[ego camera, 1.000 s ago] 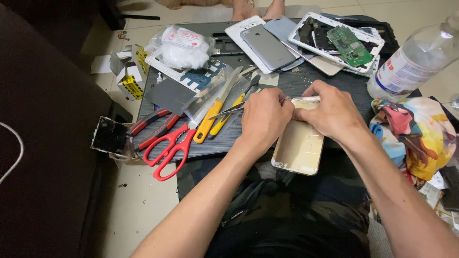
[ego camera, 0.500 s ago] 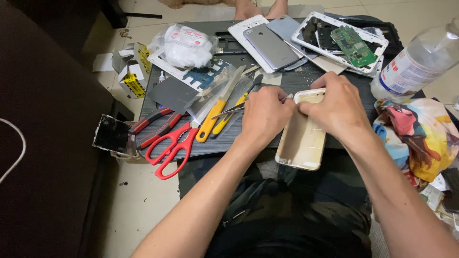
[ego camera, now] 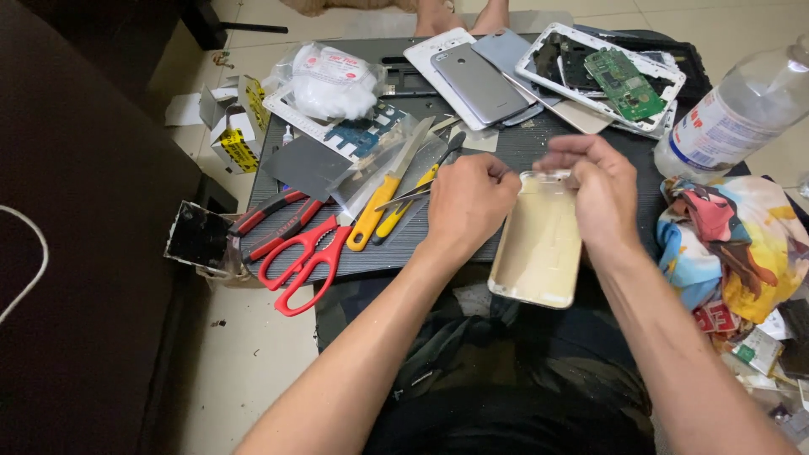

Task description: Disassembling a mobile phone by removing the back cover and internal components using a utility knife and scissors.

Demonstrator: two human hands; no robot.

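Gold phone shell (ego camera: 538, 244) in both hands — red scissors (ego camera: 305, 259), yellow-handled knives (ego camera: 383, 206) beside

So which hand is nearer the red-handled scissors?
Left. The left hand is just right of the red-handled scissors; the right hand lies farther right, beyond the gold phone shell.

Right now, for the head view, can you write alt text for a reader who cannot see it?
Two bare hands work at the top end of a pale gold phone back shell: the left hand holds tweezers, the right hand pinches the shell's top edge. Red scissors, yellow-handled tools and other phone shells lie on the dark tray.
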